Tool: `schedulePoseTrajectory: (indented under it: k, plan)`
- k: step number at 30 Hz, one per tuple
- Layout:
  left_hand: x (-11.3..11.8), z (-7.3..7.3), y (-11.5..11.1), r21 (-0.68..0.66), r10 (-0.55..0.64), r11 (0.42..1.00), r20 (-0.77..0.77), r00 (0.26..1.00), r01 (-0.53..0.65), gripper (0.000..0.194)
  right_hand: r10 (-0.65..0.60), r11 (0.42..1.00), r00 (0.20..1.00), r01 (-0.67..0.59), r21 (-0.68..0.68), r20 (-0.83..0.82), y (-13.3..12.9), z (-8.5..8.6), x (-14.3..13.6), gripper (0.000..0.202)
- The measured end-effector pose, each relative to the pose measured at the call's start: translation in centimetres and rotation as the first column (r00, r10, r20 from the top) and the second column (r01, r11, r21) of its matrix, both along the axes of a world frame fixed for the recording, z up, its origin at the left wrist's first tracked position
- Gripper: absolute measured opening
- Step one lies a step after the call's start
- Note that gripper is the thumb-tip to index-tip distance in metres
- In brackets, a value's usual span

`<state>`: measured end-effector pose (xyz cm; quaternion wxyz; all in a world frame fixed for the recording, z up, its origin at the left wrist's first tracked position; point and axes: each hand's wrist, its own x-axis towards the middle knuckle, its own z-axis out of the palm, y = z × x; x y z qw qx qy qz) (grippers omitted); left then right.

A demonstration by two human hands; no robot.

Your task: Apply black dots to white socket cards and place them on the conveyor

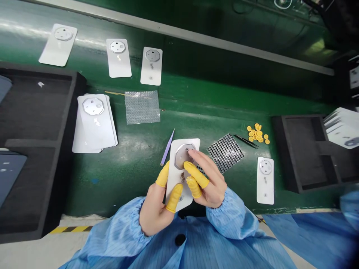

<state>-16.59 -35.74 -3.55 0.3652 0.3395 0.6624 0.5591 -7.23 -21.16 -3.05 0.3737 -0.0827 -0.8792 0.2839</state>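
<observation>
A white rectangular panel [178, 183] with an octagonal metal plate near its top is held up over the front of the green table. My left hand [159, 205] grips its left and lower edges, with yellow covers on thumb and finger. My right hand [209, 181] is at the panel's right side. Its bare index fingertip touches the octagonal plate near a small dark mark, while the yellow-covered thumb and a finger bend over the panel. Purple tweezers [167, 147] lie just left of the panel. To the right is a sheet of small black rings [226, 152], partly behind my right hand.
Similar white panels lie at the back [119, 59], in a stack on the left [97, 127] and at the right [265, 183]. Black trays flank the table [74, 101] [283, 157]. Bubble wrap [142, 107], black tweezers [246, 141] and yellow finger covers [259, 133] also lie there.
</observation>
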Motion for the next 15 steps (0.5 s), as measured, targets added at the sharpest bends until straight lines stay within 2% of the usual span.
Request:
schedulePoseTrajectory:
  k: [3,6,10,12,15]
  plan:
    - [-0.4,0.0,0.0,0.048,-0.014,0.999,-0.056,0.998,0.017,0.064,0.024,1.0,0.997,-0.024,-0.001,0.067,-0.2,-0.2,0.1,0.045]
    - [-0.6,-0.6,-0.3,0.026,0.0,1.0,-0.045,0.999,0.001,0.067,0.064,0.997,0.99,-0.057,-0.057,0.122,-0.4,-0.9,0.2,0.049]
    - [-0.4,-1.2,0.1,0.04,0.027,0.999,0.151,0.988,-0.034,0.062,0.068,0.971,0.989,-0.035,-0.235,0.134,-0.6,-2.2,0.4,0.045]
    - [-0.3,-0.9,0.6,0.072,0.065,0.993,0.319,0.945,-0.093,0.056,0.012,0.916,0.997,0.019,-0.4,0.075,-0.9,-2.7,0.4,0.046]
    - [-0.6,-0.1,1.6,0.119,0.067,0.983,0.479,0.875,-0.141,0.047,-0.081,0.787,0.997,0.066,-0.614,0.003,-1.8,-3.4,0.3,0.056]
